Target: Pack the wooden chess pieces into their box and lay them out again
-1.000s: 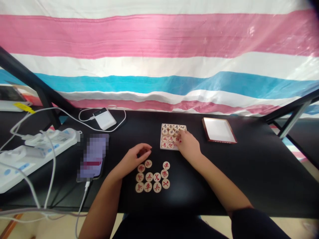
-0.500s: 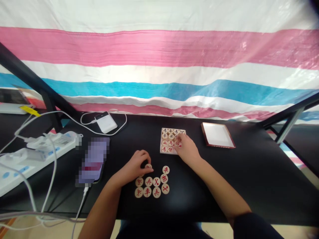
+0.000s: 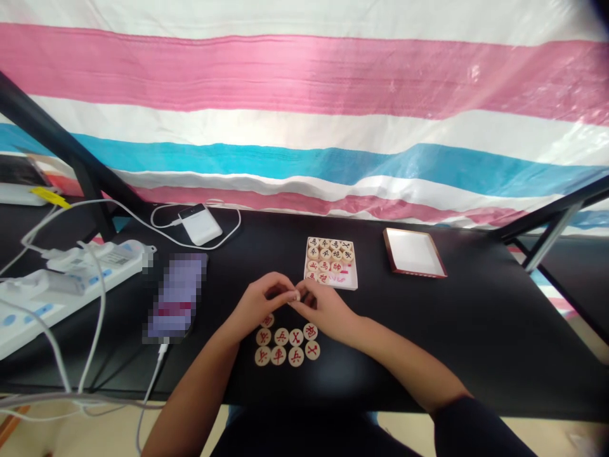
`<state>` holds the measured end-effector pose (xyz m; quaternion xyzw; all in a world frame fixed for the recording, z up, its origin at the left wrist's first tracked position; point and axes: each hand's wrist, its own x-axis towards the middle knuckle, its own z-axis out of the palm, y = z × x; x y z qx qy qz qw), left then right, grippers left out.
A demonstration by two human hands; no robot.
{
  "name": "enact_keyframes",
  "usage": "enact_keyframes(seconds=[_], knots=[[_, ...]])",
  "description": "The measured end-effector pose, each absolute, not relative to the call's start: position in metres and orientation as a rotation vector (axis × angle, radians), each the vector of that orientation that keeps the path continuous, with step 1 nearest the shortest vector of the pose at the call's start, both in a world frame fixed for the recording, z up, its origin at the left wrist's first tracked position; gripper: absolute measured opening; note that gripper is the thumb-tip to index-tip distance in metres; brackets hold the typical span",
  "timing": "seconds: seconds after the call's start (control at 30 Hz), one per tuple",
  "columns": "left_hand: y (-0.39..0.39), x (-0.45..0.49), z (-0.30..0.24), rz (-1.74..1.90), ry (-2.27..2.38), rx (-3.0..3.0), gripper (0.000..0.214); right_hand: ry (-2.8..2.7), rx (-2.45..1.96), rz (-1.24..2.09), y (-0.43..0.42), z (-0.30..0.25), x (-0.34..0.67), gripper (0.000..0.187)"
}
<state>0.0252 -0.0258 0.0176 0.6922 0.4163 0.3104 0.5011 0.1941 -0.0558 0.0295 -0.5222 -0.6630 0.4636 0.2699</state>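
Several round wooden chess pieces (image 3: pixel 287 344) with red characters lie loose on the black table (image 3: pixel 457 330) near its front edge. A white square box (image 3: pixel 351 279) behind them holds several more such pieces in rows. My left hand (image 3: pixel 261 298) and my right hand (image 3: pixel 322 306) meet just above the loose pieces, fingertips touching. Between those fingertips sits one chess piece (image 3: pixel 295 295), pinched by the left fingers and touched by the right fingers.
The box's lid (image 3: pixel 413 252), white with a dark red rim, lies to the right. At left are a phone (image 3: pixel 178 295) on a cable, a white power bank (image 3: pixel 200 225), a power strip (image 3: pixel 71 273) and loose white cables. A striped sheet hangs behind the table.
My right hand left the box and came down to the left. My left hand picked a piece from the loose group and lifted it to meet the right fingers.
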Motion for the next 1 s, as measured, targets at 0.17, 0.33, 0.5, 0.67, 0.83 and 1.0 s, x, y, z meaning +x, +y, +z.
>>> enact_keyframes(seconds=[0.17,0.33,0.5,0.67,0.83,1.0], knots=[[-0.026,0.025,0.020,0.799,0.952,1.628,0.014,-1.725,-1.426,1.212,-0.054,0.038,0.197,0.012],[-0.026,0.023,0.018,0.782,0.921,1.548,0.017,-1.594,-1.383,1.281,-0.052,0.040,0.199,0.014],[-0.026,0.021,0.017,0.720,0.904,1.616,0.027,-1.300,-1.306,1.565,-0.047,0.032,0.200,0.026],[-0.026,0.020,0.022,0.701,0.974,1.639,0.025,-1.496,-1.379,1.352,-0.048,0.028,0.199,0.018],[-0.026,0.020,0.020,0.680,0.965,1.557,0.026,-1.777,-1.347,0.981,-0.053,0.028,0.198,0.037],[-0.025,0.020,0.013,0.737,0.956,1.517,0.028,-1.954,-1.357,0.766,-0.058,0.026,0.195,0.031]])
